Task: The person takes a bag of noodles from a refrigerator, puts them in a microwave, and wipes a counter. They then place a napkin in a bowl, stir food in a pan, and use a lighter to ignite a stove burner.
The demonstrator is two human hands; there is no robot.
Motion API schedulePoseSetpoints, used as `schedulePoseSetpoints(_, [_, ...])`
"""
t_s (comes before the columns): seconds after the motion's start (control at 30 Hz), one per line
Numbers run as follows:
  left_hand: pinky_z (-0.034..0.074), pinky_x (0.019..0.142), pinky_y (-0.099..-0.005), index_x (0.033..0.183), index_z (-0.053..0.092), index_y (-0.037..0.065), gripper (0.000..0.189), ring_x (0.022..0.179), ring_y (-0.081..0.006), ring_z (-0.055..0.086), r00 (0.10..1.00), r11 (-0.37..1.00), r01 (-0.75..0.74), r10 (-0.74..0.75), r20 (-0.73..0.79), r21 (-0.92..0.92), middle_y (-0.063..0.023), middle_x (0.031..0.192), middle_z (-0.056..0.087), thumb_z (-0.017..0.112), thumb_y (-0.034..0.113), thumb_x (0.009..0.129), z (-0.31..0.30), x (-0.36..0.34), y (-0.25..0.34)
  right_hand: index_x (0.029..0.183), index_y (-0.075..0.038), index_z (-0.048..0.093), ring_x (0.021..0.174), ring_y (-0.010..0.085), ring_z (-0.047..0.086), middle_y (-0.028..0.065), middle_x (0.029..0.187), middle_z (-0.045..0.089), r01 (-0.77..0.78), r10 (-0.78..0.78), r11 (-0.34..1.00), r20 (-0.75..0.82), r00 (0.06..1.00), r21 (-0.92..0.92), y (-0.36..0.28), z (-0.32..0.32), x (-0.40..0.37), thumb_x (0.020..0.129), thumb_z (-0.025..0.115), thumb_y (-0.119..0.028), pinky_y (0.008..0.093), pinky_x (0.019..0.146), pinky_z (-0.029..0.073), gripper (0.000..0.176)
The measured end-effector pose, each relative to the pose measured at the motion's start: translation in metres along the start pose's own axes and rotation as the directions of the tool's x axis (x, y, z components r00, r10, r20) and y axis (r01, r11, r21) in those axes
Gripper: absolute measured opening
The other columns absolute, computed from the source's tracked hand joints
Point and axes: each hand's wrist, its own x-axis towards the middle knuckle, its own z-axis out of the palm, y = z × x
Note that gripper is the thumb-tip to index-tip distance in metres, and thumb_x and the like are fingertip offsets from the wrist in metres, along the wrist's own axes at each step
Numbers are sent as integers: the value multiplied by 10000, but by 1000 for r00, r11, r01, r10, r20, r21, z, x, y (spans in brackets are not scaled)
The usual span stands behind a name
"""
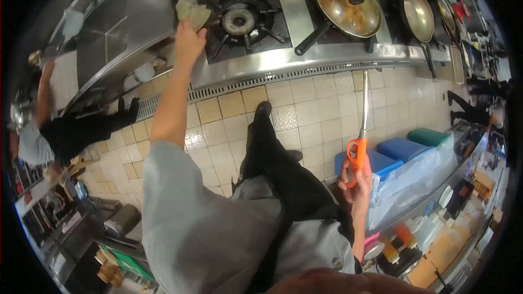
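Observation:
My left hand [189,39] is closed on a crumpled yellowish-green cloth [192,13] at the left edge of the stove, beside a gas burner [238,22]. No pan stands on that burner, and I cannot make out a flame. Low on the right, my right hand [359,181] grips a long-necked lighter [357,154] with an orange handle. Its metal tube points up toward the stove's front edge. On the middle of the stove sits a frying pan under a stained lid [348,13] with a black knob; the handle sticks out toward me.
Another frying pan [418,16] stands farther right, its handle past the stove edge. A steel counter [122,27] adjoins the stove's left. Bins with blue lids [396,149] stand right of me. A person [41,141] is at far left, others at far right. Tiles cover the floor.

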Motion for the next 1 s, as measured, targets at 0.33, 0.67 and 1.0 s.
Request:
schedulePoseSetpoints(0.33, [497, 976, -503, 1370, 575, 159, 481, 1148, -406, 611, 936, 977, 154, -191, 296, 145, -242, 1220, 649, 586, 168, 890, 36, 112, 23, 1416, -74, 449, 597, 96, 447, 58, 999, 539, -60, 34, 996, -367, 930, -59, 11, 21, 30, 920, 705, -395, 213, 448, 352, 643])
schedulePoseSetpoints(0.67, [472, 1002, -418, 1321, 619, 122, 451, 1207, -267, 596, 836, 850, -523, 525, 160, -54, -75, 1297, 656, 625, 158, 871, 203, 106, 212, 1439, -86, 437, 607, 94, 458, 50, 1007, 556, -47, 4, 995, -454, 891, -83, -2, 14, 35, 920, 708, -367, 210, 457, 363, 649])
schedulePoseSetpoints(1.0, [443, 1002, -382, 1299, 631, 138, 404, 1216, -231, 573, 695, 790, -512, 612, 377, -337, -76, 1282, 651, 599, 294, 927, 143, -62, 204, 1439, -81, 461, 613, 77, 453, 39, 1026, 576, -13, -27, 996, -463, 886, -84, -4, -8, 45, 943, 683, -325, 207, 469, 350, 596])
